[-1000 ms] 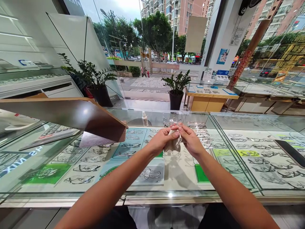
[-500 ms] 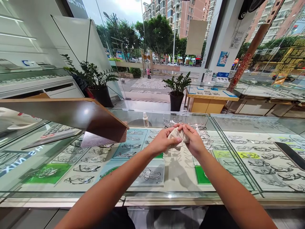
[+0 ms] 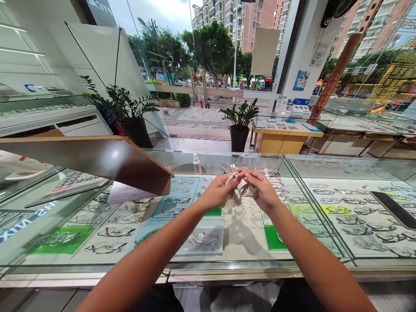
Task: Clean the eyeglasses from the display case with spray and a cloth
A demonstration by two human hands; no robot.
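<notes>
Both hands are together above the glass display case, working a beige cloth. My left hand is closed, pinching the cloth's upper left part between thumb and fingers. My right hand is closed on the cloth's right side, its fingertips close to those of the left. Part of a curved thin rim, perhaps of a pair of glasses, seems to show in the folds; the fingers and cloth hide the rest. A small white spray bottle stands upright on the glass beyond my left hand.
Several glasses frames lie inside the case under the glass. To the left are a brown-backed tilted panel and a calculator. A phone lies on the glass at right. Potted plants stand beyond the case.
My fingers have shifted on the cloth, which is now bunched differently, with more of it hanging below the hands. The view has moved slightly.
</notes>
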